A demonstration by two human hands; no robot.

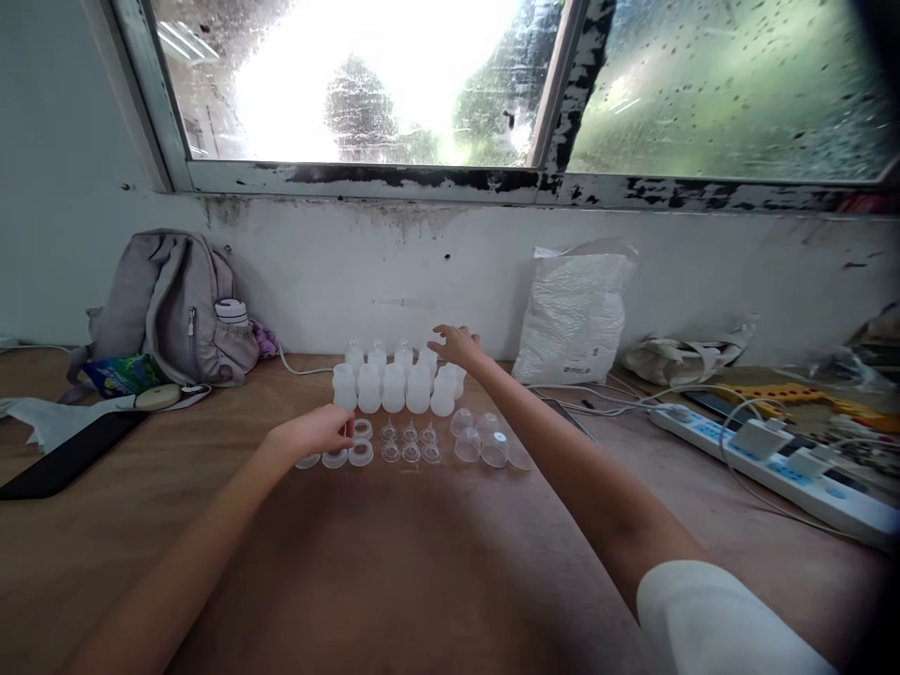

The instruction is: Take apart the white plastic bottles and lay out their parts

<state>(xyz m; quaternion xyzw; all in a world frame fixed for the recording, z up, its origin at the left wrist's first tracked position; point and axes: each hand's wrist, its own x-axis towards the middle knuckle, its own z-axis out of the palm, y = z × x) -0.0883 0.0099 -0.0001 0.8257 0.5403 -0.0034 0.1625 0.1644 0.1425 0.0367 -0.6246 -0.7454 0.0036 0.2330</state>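
Rows of translucent white baby bottles [394, 386] stand upright near the wall. My right hand [458, 345] hovers at the back right of them with its fingers apart, close over a back-row bottle [427, 357]. In front lie several clear screw rings [361, 454]. My left hand [316, 432] is over the rings' left part, fingertips pinched together beside a back ring [363, 428]; whatever they grip is hidden. Clear bottle teats [411, 453] sit in two rows right of the rings. Farther right are clear dome caps [494, 450], partly behind my right forearm.
A grey backpack [172, 309] leans on the wall at left, with a black flat object [74, 457] before it. A white padded bag [573, 314] stands at right. Beyond it lie a power strip [773, 464] with cables and a crumpled cloth bag [679, 358].
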